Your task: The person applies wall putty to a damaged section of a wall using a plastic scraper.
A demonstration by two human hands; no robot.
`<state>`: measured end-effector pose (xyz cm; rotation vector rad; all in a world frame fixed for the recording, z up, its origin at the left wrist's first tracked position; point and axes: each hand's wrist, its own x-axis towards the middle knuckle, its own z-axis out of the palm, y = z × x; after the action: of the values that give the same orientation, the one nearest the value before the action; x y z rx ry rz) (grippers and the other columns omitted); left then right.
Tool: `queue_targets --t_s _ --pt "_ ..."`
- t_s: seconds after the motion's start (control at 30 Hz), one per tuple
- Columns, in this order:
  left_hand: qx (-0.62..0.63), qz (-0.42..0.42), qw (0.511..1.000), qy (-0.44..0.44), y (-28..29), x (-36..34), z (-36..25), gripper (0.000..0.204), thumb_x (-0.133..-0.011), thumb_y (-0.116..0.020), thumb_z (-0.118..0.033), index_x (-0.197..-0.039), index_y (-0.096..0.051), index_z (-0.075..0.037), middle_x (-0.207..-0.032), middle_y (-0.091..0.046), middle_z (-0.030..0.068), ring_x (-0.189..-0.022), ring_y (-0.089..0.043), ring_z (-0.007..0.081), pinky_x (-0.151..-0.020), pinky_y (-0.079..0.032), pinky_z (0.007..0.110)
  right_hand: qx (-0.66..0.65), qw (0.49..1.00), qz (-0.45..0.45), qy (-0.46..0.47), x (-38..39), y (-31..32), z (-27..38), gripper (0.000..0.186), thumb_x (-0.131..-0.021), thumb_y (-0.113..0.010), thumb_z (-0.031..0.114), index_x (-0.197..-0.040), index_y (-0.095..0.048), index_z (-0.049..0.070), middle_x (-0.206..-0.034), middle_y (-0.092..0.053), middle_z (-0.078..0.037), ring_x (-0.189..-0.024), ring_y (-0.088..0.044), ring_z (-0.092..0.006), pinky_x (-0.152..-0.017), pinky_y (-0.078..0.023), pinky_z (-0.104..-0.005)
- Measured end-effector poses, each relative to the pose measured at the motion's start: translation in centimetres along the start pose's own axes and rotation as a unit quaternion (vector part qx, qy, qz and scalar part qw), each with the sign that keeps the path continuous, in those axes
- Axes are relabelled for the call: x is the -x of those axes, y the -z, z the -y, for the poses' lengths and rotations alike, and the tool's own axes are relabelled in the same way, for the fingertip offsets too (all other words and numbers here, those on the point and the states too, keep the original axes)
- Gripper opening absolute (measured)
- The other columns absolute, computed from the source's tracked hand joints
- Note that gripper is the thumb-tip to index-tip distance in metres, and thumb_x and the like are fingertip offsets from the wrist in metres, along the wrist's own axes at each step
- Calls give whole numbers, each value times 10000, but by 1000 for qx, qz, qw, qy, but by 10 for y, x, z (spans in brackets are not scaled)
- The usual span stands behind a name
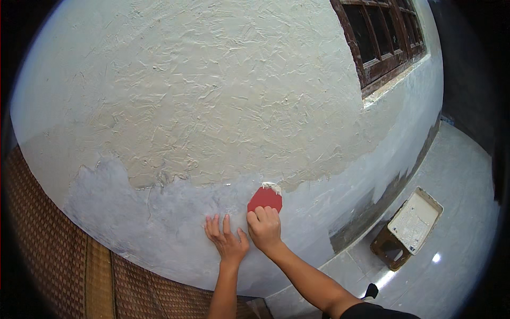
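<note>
My right hand (264,228) grips a red plastic scraper (265,199), its fingers closed over the lower end. White plaster paste (272,187) clings to the scraper's upper edge, which presses on the wall (175,212). That edge lies near the border between smooth grey-white plaster below and rough, ridged cream plaster (234,106) above. Just left of it, my left hand (227,243) rests on the smooth plaster with fingers spread, holding nothing.
A tray of white paste (417,220) stands on a small brown stool (390,247) at the right, on pale floor tiles (457,191). A brown wooden window (380,37) is at upper right. Brown woven matting (53,223) lies along the lower left.
</note>
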<state>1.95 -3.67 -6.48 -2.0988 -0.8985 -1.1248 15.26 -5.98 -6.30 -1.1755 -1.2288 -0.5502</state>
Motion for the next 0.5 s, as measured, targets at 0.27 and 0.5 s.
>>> queue_targets --t_s 0.27,0.5 --pt "4 15 1000 -9 -14 11 12 667 -788 -594 -152 -1390 -313 -96 -1454 -269 192 -1403 -153 459 -1116 -96 620 34 998 56 -7 7 -17 5 176 -659 -611 185 -733 -462 129 -724 -420 -51 -652 -466 -216 -589 -336 -354" --pt "112 30 993 7 -13 13 15 734 -742 -601 -170 -1394 -279 -65 -1472 -242 215 -1408 -125 476 -1113 -32 634 -58 990 125 3 26 25 7 165 -674 -629 109 -768 -496 85 -762 -466 -81 -708 -506 -251 -622 -380 -379"
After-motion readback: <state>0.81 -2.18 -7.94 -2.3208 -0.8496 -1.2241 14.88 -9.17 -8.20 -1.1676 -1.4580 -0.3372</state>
